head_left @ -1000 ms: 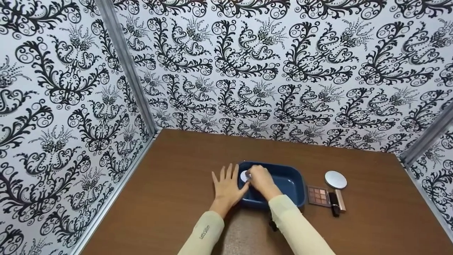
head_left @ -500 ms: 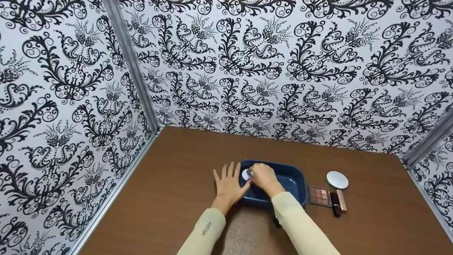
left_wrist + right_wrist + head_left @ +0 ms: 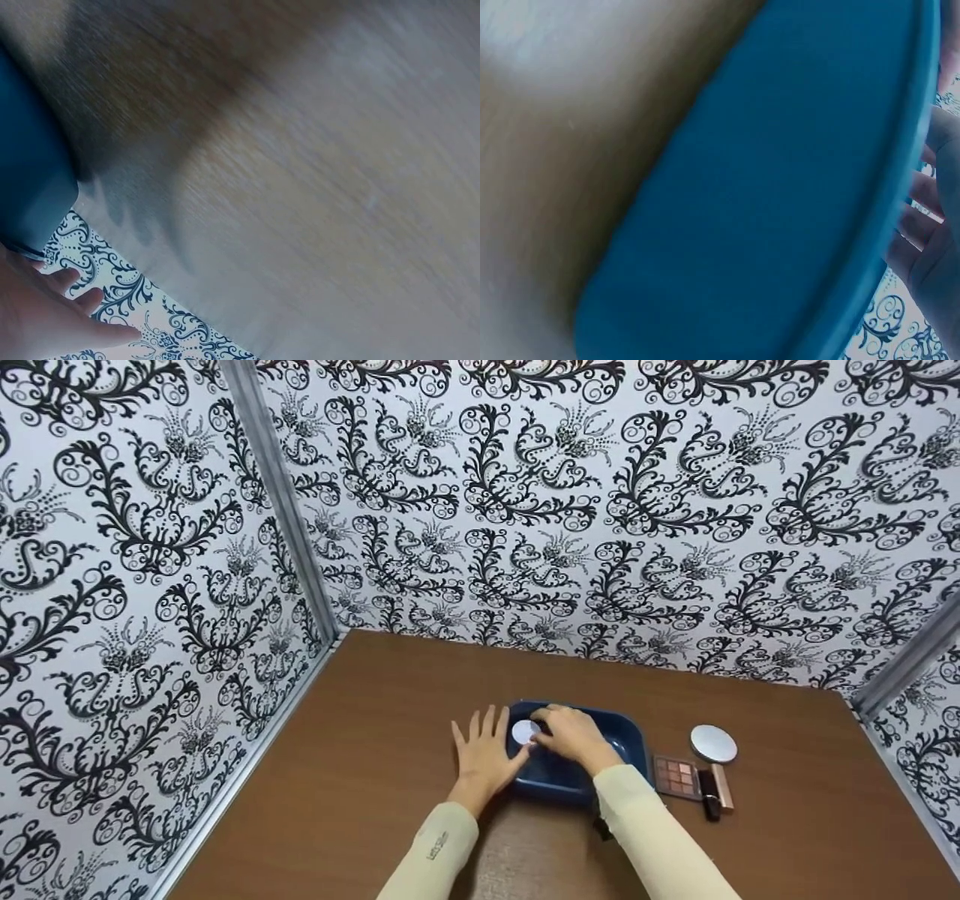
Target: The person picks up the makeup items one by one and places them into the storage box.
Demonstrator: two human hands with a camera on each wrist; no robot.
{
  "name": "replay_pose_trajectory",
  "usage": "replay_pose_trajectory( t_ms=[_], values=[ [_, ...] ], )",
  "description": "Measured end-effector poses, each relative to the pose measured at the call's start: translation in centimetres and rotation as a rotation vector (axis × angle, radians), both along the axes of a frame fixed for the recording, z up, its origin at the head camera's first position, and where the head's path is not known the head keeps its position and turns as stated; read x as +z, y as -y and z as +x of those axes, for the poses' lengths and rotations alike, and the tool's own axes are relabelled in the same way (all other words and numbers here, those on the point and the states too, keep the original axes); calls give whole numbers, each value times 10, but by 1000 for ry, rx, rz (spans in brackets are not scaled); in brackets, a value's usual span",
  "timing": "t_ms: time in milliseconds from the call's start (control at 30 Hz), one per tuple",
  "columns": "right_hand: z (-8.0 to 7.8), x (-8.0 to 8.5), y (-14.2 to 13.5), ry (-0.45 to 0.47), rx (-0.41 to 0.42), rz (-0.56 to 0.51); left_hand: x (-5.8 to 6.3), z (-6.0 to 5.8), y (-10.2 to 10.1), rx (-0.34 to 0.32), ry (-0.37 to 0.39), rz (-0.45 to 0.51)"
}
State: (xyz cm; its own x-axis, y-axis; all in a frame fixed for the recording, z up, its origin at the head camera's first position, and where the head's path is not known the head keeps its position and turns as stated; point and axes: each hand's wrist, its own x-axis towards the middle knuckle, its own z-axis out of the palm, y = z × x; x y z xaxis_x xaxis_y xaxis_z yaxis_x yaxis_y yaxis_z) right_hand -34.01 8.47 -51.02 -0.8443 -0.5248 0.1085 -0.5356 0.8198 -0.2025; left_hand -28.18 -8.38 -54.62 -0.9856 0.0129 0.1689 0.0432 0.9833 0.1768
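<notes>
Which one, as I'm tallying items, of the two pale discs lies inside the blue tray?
The white disc between the left hand and right hand, inside the blue tray; the silvery disc lies outside on the table, near the palette.

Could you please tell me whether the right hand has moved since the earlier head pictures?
Yes: judged against the left rim of the blue tray, the right hand has moved slightly rightward, uncovering more of the white disc.

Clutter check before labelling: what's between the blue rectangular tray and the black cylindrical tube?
Head view: a flat palette of brownish and pink pans lies between the tray and the tube.
</notes>
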Motion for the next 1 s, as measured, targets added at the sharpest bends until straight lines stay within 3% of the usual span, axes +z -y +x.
replay_pose_trajectory(
  t_ms=[433,1000],
  values=[
    [-10,31,-42,-64,-26,-47,0,0,3,0,-18,1],
    [-15,32,-121,-106,-167,2,-1,-1,0,-7,-10,20]
  ],
)
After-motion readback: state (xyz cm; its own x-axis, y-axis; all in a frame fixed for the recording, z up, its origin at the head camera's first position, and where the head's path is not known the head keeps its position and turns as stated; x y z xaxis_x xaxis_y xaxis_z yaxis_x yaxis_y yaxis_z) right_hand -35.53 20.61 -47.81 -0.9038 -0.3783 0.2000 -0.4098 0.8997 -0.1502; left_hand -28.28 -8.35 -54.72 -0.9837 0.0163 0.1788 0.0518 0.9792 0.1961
